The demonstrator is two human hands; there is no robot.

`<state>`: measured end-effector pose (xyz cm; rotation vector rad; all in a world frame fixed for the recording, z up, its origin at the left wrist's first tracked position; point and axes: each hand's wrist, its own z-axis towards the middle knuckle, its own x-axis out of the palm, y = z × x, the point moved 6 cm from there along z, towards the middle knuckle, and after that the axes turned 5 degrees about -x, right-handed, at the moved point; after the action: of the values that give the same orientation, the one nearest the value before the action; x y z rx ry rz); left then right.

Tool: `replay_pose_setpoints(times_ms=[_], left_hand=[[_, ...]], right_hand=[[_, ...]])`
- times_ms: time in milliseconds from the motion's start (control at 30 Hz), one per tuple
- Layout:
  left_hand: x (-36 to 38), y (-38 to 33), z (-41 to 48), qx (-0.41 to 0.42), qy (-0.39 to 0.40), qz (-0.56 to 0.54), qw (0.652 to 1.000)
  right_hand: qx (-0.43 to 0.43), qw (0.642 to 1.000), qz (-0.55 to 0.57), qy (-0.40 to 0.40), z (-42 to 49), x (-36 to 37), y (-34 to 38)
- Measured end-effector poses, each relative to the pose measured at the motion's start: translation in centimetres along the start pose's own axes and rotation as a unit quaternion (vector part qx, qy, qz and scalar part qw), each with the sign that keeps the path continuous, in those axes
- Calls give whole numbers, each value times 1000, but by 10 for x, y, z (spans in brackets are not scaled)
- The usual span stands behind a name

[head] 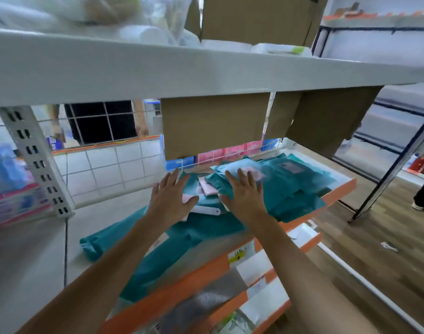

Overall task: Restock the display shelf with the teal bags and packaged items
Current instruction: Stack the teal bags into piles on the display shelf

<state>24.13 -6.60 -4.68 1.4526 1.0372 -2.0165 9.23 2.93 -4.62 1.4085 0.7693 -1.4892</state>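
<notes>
Step in hand, as I judge it: squaring loose stock on the display shelf [336, 189]. To do it well, press flat and slide the pieces together toward 12 o'clock, away from the orange front lip, so nothing overhangs.

Left hand [170, 196]: fingers spread, palm down, gripping nothing; it rests on or just above the teal bags [206, 227], near a pale pink packet [207, 186].

Right hand [244, 191]: likewise flat and open, lying on a teal packaged item [230, 173] at the top of the pile.

More teal bags trail off toward 7 o'clock. A cardboard box [213, 124] hangs at 12 o'clock.
</notes>
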Motion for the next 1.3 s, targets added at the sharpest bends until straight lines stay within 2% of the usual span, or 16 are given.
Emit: replay_pose_setpoints(times_ms=[267, 667, 900, 1067, 1233, 1300], left_hand=[[32, -48, 43, -49, -20, -17, 998], [89, -129, 74, -186, -42, -66, 979], [105, -128, 76, -326, -37, -141, 934], [106, -126, 88, -366, -23, -103, 925], [107, -123, 96, -392, -27, -93, 915], [107, -119, 98, -403, -35, -122, 906]], right_hand=[[-56, 998, -2, 9, 50, 3, -71], [-123, 992, -1, 25, 102, 13, -202], [-2, 996, 52, 79, 119, 21, -284], [110, 984, 107, 89, 123, 25, -327], [134, 977, 126, 108, 134, 29, -346], [138, 976, 128, 110, 137, 29, -350]])
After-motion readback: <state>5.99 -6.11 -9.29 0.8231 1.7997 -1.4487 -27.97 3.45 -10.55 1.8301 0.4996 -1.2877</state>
